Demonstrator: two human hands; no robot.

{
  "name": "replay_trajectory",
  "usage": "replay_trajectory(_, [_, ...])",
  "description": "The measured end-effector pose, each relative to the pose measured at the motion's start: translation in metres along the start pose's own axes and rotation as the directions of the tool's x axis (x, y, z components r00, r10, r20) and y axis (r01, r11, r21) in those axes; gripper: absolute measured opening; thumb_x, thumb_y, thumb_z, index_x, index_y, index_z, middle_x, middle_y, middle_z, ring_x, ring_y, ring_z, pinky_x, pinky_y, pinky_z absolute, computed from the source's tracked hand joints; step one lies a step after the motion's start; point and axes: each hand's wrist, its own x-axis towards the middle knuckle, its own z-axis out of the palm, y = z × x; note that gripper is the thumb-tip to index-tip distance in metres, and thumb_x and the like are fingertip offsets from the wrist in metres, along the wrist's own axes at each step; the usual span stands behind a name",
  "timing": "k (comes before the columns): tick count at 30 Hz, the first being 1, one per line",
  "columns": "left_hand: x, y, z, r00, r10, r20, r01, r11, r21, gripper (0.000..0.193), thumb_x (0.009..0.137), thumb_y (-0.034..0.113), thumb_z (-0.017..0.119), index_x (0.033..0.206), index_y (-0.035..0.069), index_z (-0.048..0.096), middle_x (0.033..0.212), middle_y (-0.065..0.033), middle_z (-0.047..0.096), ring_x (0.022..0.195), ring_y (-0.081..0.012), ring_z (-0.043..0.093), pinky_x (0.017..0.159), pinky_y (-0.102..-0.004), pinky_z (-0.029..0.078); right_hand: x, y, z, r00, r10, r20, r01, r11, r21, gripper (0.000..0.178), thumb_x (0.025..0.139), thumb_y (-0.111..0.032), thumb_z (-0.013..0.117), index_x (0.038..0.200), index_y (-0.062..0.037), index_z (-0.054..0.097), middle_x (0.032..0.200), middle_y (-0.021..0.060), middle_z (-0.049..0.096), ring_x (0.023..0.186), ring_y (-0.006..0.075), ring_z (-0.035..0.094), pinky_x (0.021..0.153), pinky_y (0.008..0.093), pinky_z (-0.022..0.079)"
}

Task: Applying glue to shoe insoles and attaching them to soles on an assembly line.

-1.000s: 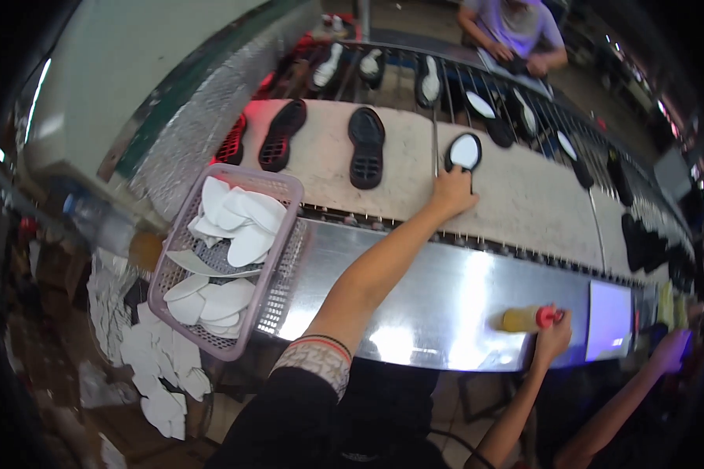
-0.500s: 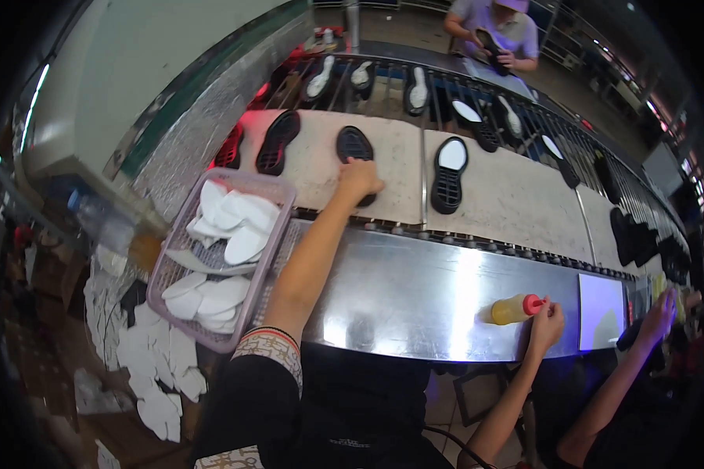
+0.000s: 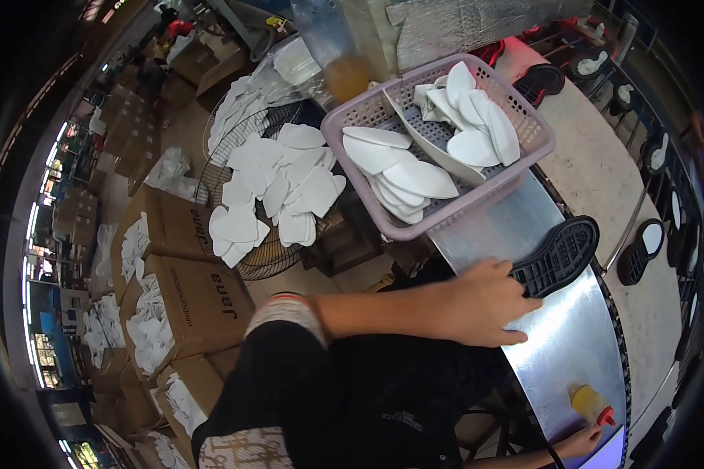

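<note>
A black shoe sole (image 3: 562, 254) with a ribbed tread pattern lies on the metal worktop, its far end reaching toward the conveyor edge. My left hand (image 3: 481, 305) is at the sole's near end, covering a little of it. Its thumb stands apart from the fingers; whether the fingertips touch the sole is hard to tell. Low at the right, my right hand (image 3: 583, 442) pinches the red nozzle of a yellow squeeze bottle (image 3: 587, 401), which lies on its side. Left of the sole, a lilac plastic basket (image 3: 438, 217) holds white insole pads (image 3: 418, 176) in two groups.
The pale conveyor belt (image 3: 579, 129) runs along the right, with more soles on the rack behind. White pads (image 3: 278, 187) are heaped on a wire fan guard at the left. Cardboard boxes (image 3: 203, 293) full of white pieces stand below. A metal worktop (image 3: 555, 367) borders the belt.
The view has swung left toward the basket and boxes. My left hand has brought the black sole off the belt to the worktop. My right hand stays at the bottle's nozzle.
</note>
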Motion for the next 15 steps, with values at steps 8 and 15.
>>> replay_trajectory(8, [-0.080,-0.154,-0.115,0.809,-0.519,-0.278,0.588,0.710,0.387,0.025,0.074,0.020,0.063,0.096,0.009,0.066,0.091,-0.0159,0.065,0.088,-0.0316,0.063,0.076,-0.0424,0.049,0.010,0.046,-0.021,0.999,0.016,0.043,-0.012,0.995,-0.104,0.039,0.084,-0.027,0.057,0.113,-0.0008,0.060,0.102,0.0191,0.065,0.092,0.0275,0.063,0.081,0.0341,0.047])
replay_trajectory(15, [-0.084,-0.179,-0.139,0.837,-0.480,-0.264,0.544,0.679,0.492,0.018,0.082,0.015,0.058,0.094,0.004,0.065,0.079,-0.0225,0.061,0.073,-0.0377,0.060,0.065,-0.0426,0.046,0.002,0.013,-0.001,0.999,-0.011,0.043,0.016,0.992,-0.129,0.030,0.083,-0.023,0.058,0.098,0.0030,0.064,0.086,0.0178,0.066,0.078,0.0269,0.061,0.075,0.0353,0.046])
